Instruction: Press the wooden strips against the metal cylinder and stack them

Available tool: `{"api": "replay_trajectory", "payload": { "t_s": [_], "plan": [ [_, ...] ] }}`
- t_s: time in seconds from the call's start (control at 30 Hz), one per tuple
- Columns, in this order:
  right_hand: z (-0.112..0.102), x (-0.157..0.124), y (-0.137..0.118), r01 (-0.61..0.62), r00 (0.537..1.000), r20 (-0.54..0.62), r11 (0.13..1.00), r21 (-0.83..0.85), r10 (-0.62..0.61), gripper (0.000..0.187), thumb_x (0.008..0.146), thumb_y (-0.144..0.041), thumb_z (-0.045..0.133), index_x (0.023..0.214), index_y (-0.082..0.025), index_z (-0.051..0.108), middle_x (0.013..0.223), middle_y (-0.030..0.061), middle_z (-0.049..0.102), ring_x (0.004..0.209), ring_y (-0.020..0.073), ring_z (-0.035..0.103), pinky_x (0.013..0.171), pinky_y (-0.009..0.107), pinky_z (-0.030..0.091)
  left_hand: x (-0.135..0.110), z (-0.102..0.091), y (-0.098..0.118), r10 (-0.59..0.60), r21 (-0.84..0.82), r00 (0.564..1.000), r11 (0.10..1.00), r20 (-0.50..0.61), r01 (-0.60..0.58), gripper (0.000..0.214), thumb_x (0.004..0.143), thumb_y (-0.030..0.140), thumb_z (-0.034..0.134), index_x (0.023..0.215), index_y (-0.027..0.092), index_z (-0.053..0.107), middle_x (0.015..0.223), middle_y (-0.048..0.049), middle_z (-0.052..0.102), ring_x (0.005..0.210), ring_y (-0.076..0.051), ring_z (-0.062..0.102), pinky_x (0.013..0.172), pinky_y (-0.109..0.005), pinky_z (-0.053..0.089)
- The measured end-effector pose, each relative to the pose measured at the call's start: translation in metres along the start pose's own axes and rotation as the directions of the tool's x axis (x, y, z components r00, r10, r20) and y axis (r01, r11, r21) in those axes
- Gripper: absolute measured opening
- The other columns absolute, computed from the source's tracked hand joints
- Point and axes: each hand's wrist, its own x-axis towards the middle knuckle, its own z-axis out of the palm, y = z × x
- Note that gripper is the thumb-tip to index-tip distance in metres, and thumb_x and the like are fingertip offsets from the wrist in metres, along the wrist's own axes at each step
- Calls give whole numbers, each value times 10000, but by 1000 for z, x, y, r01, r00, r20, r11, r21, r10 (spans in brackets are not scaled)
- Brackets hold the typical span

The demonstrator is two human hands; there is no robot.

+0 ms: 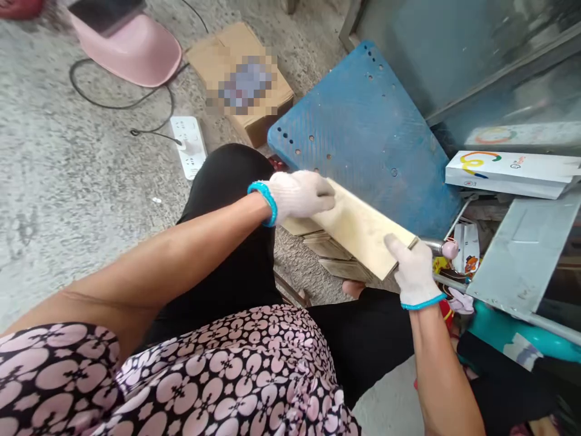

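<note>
Both hands wear white knit gloves with blue cuffs. My left hand is closed over the far end of a pale wooden board. My right hand grips the board's near right end, thumb on top. The board is held tilted above my black-trousered knees. Beneath it lies a stack of similar thin boards on the ground.
A blue perforated plastic panel leans behind the board. A cardboard box, a white power strip with a black cable and a pink plastic stool sit on the concrete floor. At right are a white carton, a grey metal sheet and clutter.
</note>
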Motion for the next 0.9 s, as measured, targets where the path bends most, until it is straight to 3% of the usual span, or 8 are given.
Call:
{"api": "replay_trajectory", "payload": {
  "t_s": [0.13,0.27,0.33,0.4,0.5,0.63,0.9],
  "plan": [
    [25,-13,2,46,978,205,905,-423,46,453,710,-462,761,1029,-142,721,849,75,740,756,221,686,659,302,556,12,1,-12,71,38,997,997,-36,-70,438,898,443,397,1178,263,682,1113,-58,683,989,-214,622,821,-312,476],
    [85,-9,18,277,892,432,599,-751,129,372,800,-486,685,1033,-198,716,953,75,739,926,233,684,795,296,515,17,4,-6,64,146,995,988,-74,-53,448,920,422,358,1180,233,670,1113,-82,668,968,-232,630,821,-348,493],
    [116,-3,33,377,838,503,442,-814,211,382,844,-498,652,1067,-191,694,974,95,730,968,246,675,821,306,499,17,7,-3,60,218,996,975,-65,-45,440,926,400,346,1147,206,673,1127,-95,658,967,-241,629,816,-355,498],
    [144,3,50,423,801,525,350,-836,286,394,881,-492,629,1080,-154,672,989,120,716,984,245,666,833,309,493,16,8,-1,70,240,996,969,-46,-57,427,932,389,349,1130,194,674,1128,-99,653,980,-237,625,821,-341,496],
    [172,10,71,460,762,558,332,-823,328,388,926,-457,603,1121,-123,638,1065,119,680,999,227,647,868,352,507,16,7,-1,87,208,994,976,-72,-71,409,937,388,367,1107,186,679,1071,-109,656,953,-243,631,800,-345,491],
    [192,16,86,478,734,592,367,-798,333,357,957,-404,582,1205,-147,592,1181,89,613,1021,207,621,887,418,536,18,7,-4,136,176,977,979,-162,-107,397,943,376,386,1063,145,686,982,-134,646,908,-260,635,766,-364,476],
    [210,21,91,458,772,566,366,-810,289,288,988,-348,524,1080,-104,645,1072,126,669,1018,223,637,911,393,503,23,9,-2,146,159,983,979,-113,-127,363,926,353,423,1034,130,688,957,-139,633,902,-286,639,771,-402,481]
  ]
}}
